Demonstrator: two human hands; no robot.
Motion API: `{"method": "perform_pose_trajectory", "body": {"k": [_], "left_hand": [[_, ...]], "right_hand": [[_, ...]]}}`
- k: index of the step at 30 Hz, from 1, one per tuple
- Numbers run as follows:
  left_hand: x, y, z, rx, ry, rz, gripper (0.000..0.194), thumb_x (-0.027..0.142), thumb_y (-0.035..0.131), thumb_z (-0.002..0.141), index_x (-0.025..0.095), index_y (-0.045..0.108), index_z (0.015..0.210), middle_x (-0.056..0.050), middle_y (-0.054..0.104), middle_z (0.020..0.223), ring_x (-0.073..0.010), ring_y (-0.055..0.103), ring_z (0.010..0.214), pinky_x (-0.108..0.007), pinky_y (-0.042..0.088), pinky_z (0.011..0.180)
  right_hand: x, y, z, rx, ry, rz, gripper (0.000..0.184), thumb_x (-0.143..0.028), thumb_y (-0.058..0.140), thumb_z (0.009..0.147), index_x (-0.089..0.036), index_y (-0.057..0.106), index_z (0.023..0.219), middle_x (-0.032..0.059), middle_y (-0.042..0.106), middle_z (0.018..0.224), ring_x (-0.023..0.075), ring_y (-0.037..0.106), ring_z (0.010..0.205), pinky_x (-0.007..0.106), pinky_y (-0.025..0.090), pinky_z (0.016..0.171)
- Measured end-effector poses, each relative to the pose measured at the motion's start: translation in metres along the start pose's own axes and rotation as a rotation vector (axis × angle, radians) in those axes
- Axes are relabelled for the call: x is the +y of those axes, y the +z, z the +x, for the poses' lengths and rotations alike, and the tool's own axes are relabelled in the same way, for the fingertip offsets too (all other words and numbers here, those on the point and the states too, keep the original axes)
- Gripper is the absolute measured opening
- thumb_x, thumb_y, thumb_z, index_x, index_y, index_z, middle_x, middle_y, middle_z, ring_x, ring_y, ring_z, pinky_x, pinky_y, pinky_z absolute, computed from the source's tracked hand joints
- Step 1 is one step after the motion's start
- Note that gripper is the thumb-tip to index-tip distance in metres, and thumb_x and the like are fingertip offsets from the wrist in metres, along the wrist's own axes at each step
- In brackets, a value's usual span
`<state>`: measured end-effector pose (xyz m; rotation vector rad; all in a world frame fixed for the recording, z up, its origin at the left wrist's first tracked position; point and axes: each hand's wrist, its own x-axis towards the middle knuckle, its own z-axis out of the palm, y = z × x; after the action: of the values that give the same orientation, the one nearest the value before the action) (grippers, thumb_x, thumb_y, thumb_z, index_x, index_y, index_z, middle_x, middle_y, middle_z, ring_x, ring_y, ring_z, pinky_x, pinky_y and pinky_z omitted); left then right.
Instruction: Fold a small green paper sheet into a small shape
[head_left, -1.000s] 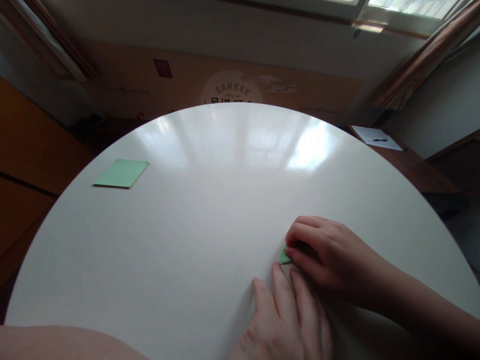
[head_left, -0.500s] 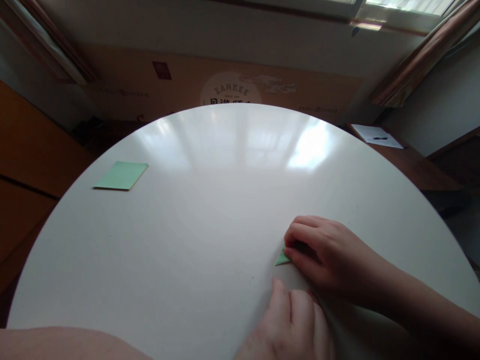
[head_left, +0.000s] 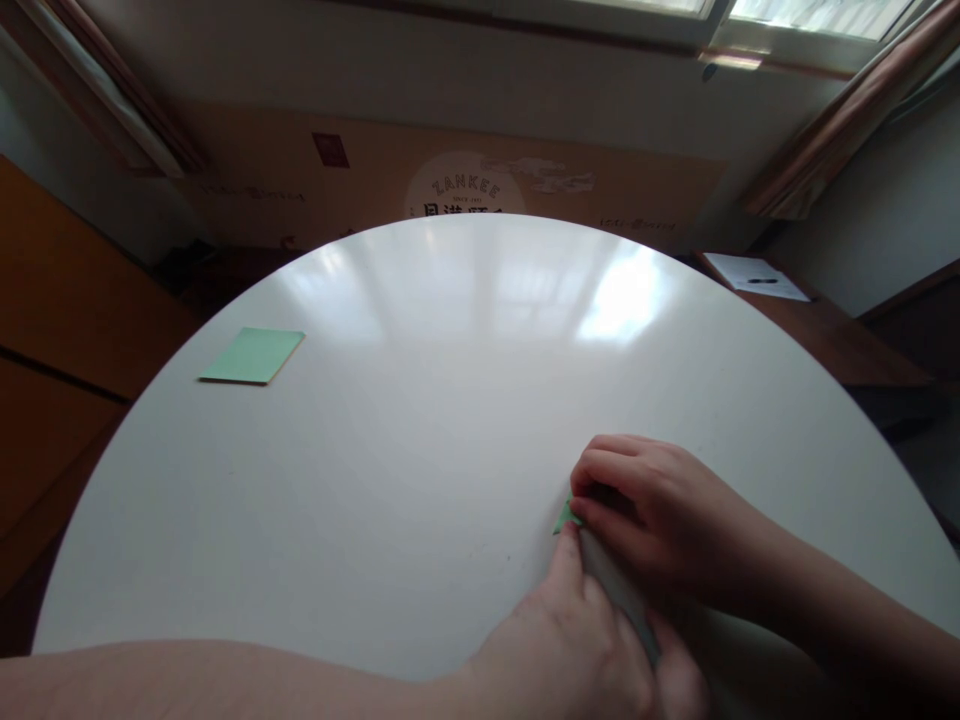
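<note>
My right hand (head_left: 660, 515) rests on the round white table (head_left: 420, 440) near its front right. Its fingers are curled and pressed on a small folded green paper (head_left: 564, 517), of which only a corner shows. My left hand (head_left: 592, 640) comes in from below. One finger is stretched out with its tip touching the paper's corner, and the other fingers are curled in.
A pad of green square notes (head_left: 253, 356) lies at the table's far left. A cardboard box with print (head_left: 465, 185) stands behind the table. A white sheet with a pen (head_left: 756, 276) lies on a brown surface at the right. Curtains hang at both upper corners.
My left hand drew back toward me and curled, then moved forward again with one finger up to the paper's corner. My right hand stayed in place on the paper.
</note>
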<state>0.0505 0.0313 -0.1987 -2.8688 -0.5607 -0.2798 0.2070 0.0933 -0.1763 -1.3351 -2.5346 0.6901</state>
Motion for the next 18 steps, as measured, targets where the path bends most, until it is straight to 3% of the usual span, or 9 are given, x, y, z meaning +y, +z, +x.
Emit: {"method": "perform_pose_trajectory", "body": {"k": [13,18], "left_hand": [[-0.0009,0.0017,-0.0006,0.021,-0.01,0.015,0.022,0.012,0.058,0.085,0.013,0.063,0.107,-0.008,0.076,0.074,-0.0288,0.073,0.076,-0.053,0.056,0.083],[0.002,-0.0002,-0.0014,0.037,-0.027,0.053,0.023,0.015,0.061,0.083,0.014,0.062,0.106,-0.005,0.072,0.063,-0.028,0.07,0.063,-0.054,0.055,0.078]], "right_hand": [[0.0002,-0.0012,-0.0003,-0.008,0.024,0.007,0.013,-0.012,0.057,0.087,-0.018,0.062,0.077,0.0009,0.06,0.076,0.0156,0.053,0.07,0.029,0.037,0.063],[0.0004,-0.0007,0.0003,-0.016,0.03,-0.006,0.012,-0.013,0.058,0.087,-0.019,0.063,0.078,0.0014,0.06,0.076,0.0162,0.053,0.07,0.029,0.037,0.062]]}}
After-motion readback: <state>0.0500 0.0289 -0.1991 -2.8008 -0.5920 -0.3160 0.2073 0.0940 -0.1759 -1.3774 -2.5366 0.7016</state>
